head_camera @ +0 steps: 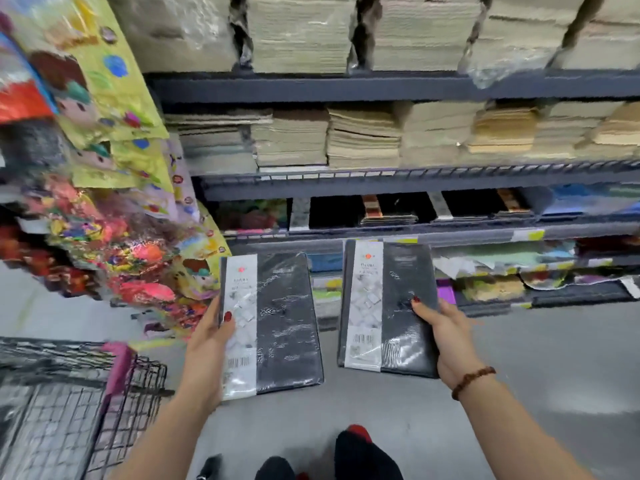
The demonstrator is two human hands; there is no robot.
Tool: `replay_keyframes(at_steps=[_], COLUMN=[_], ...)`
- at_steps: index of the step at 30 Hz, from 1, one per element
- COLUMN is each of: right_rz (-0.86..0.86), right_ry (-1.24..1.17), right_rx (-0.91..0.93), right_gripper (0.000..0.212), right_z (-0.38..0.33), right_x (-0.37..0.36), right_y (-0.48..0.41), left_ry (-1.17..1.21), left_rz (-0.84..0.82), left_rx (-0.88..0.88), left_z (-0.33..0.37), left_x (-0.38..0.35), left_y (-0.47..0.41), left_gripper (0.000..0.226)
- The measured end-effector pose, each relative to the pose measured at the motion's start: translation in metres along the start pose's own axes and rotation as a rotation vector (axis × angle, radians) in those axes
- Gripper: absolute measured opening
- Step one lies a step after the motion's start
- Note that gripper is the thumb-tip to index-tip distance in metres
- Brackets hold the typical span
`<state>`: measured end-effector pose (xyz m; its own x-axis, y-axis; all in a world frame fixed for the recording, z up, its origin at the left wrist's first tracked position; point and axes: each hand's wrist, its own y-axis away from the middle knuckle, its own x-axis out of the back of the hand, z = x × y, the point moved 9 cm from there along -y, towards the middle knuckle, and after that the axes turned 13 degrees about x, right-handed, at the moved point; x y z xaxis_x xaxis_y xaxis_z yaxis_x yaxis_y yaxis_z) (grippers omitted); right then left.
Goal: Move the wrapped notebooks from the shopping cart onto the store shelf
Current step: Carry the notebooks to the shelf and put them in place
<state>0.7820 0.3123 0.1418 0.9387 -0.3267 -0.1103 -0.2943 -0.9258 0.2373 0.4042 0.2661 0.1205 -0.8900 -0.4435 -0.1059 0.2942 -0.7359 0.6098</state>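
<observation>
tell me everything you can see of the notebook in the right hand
The right-hand notebook has a black cover sealed in shiny, wrinkled clear wrap. A pale paper band runs down its left side, with a red dot at the top, small print and a barcode near the bottom. It faces the camera, nearly upright, held in the air before the lower shelves. The right hand grips its right edge, thumb on the front. It hangs apart from the left-hand notebook.

Grey floor, dark shelving w/ beige paper stacks, colourful packs hanging L.
</observation>
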Motion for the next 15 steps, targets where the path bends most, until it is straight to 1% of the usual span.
replay_keyframes(at_steps=[4, 5, 7, 8, 12, 15], right_rz=[-0.157, -0.185, -0.243, -0.263, -0.334, -0.326], right_ry=[0.049, 0.057, 0.081, 0.093, 0.107, 0.091], right_rx=[-0.064, -0.081, -0.103, -0.110, -0.118, -0.127], right_gripper=[0.039, 0.034, 0.019, 0.016, 0.021, 0.019], right_z=[0.005, 0.007, 0.012, 0.014, 0.030, 0.045], right_x=[-0.036, -0.046, -0.064, -0.073, -0.105, -0.122], right_y=[-0.058, -0.068, -0.088, -0.097, -0.127, -0.146], left_ry=[0.096, 0.108, 0.116, 0.131, 0.170, 0.179], left_rz=[0.142, 0.179, 0.237, 0.268, 0.311, 0.311], left_rx=[0.015, 0.027, 0.046, 0.051, 0.009, -0.002], left_z=[-0.011, -0.014, -0.021, -0.022, -0.020, -0.028], left_x=[0.001, 0.002, 0.003, 0.002, -0.004, -0.003], left_y=[0.003, 0.002, -0.003, -0.005, -0.023, -0.040], left_gripper=[0.045, 0.042, 0.043, 0.045, 0.049, 0.050])
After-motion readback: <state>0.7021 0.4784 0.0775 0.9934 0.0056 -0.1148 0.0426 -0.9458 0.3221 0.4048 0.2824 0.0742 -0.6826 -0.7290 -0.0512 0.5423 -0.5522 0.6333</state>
